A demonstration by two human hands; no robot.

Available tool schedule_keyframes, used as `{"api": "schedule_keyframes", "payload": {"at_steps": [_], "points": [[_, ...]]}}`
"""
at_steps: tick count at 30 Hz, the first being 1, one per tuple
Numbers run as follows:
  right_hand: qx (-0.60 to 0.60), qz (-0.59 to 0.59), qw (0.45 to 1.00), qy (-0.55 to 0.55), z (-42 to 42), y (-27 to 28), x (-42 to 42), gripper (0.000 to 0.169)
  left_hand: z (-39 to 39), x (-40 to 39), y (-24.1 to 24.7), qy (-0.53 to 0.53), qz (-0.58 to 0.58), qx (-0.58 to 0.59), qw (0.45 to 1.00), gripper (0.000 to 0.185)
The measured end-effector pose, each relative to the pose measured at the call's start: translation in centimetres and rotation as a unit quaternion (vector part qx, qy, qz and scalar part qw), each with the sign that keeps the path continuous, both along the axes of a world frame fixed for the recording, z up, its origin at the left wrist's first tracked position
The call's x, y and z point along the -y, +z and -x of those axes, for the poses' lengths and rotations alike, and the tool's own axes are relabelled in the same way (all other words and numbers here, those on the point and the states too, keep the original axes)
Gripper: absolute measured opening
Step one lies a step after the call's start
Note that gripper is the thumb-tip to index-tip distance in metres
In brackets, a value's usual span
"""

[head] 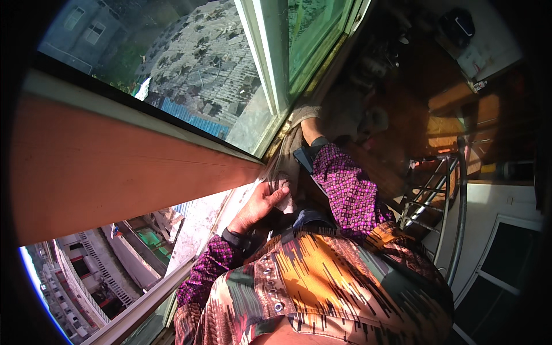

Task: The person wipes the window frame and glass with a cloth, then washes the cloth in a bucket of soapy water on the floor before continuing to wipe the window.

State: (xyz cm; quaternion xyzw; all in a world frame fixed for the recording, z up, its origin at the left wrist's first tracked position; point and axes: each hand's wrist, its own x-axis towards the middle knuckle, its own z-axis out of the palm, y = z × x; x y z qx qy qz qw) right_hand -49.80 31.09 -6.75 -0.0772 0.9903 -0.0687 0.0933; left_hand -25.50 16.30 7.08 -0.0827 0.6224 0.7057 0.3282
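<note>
A grey-brown cloth (288, 152) stretches along the window sill beside the dirty frame track (280, 137). My left hand (260, 202) grips its near end, with the thumb on top and a bunched corner hanging past the fingers. Farther up the sill, my right hand (309, 115) is mostly covered by another part of the cloth; its fingers are hidden. Purple patterned sleeves cover both forearms, and a dark band circles each wrist. The sliding window's pale frame (271, 64) rises just beyond the right hand.
An orange-brown panel (129, 164) juts out at the left of the sill. Outside lie a corrugated roof (202, 56) and, far below, other buildings. On the room side stand a metal tube rack (457, 207), a white door (491, 267) and a white-topped table (487, 56).
</note>
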Motion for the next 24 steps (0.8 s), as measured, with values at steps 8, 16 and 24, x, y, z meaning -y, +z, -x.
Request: {"api": "schedule_keyframes", "payload": {"at_steps": [8,16,24], "points": [[0.008,0.058,0.998,-0.014,3.2,0.4,-1.0,0.033,0.2,-0.7,0.5,0.025,-0.081,0.038,0.996,0.02],[0.006,-0.025,0.999,0.032,-1.3,0.2,0.7,0.033,-0.6,-1.0,0.1,-0.064,-0.077,0.056,0.993,0.037],[0.004,0.005,1.0,0.022,-2.1,-1.4,-0.1,0.032,1.3,-1.5,2.8,-0.029,-0.021,0.109,0.993,0.038]]}}
